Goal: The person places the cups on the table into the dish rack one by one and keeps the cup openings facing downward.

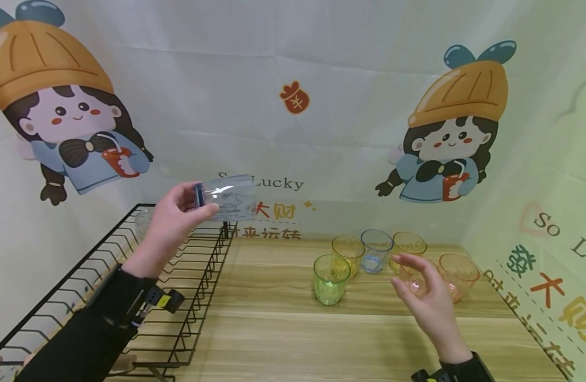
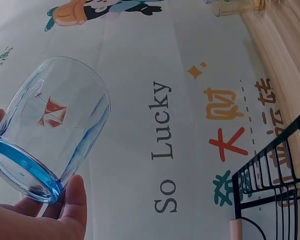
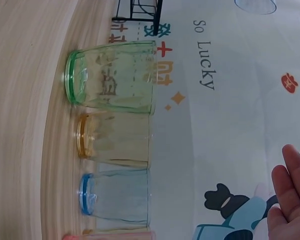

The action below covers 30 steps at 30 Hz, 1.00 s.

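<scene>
From where I stand, the person's left hand [image 1: 178, 212] has thumb and fingers curled round the thick base of a clear, blue-tinted glass tumbler [image 1: 232, 199] — held aloft and tipped on its side before the white printed cloth [image 1: 341, 143], near the far end of a black wire rack [image 1: 164, 364]. The right hand [image 1: 431, 305], thumb and fingers loosely parted, grips nothing. Near it, on the pale wood-grained table [image 1: 274, 339], stand tumblers in coloured glass — green [image 1: 331, 284], yellow, blue and orange among them.
</scene>
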{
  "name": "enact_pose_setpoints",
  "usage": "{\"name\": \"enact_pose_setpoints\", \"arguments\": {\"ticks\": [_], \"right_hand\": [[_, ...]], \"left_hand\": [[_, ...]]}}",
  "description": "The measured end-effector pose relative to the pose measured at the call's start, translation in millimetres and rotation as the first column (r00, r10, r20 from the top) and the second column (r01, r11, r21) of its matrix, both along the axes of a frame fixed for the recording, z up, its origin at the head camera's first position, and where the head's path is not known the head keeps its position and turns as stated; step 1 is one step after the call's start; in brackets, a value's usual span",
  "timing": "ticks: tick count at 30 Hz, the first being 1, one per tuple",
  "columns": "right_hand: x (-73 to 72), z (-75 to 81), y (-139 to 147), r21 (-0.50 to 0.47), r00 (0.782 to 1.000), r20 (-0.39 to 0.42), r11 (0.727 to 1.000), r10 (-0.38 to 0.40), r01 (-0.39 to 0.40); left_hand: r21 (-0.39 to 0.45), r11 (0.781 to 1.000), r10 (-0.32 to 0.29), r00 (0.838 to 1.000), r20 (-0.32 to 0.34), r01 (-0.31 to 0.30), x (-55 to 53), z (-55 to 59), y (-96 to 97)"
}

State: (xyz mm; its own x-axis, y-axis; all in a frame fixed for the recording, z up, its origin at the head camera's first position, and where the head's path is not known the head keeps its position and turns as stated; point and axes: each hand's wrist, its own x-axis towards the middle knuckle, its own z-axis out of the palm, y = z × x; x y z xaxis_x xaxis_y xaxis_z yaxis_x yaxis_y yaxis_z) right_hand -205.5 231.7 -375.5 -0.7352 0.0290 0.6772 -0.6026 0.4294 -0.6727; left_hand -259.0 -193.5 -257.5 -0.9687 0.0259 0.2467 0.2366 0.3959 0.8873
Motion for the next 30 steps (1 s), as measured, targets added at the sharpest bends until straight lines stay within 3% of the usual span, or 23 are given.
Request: {"name": "enact_pose_setpoints", "arguments": {"ticks": [30], "right_hand": [[-4.5,-13.4,15.3,0.045,0.994,0.046,0.995,-0.095,0.093]], "left_hand": [[-0.143,0.985,0.1,0.995,-0.009,-0.1,-22.4,-6.6,-15.8]]}}
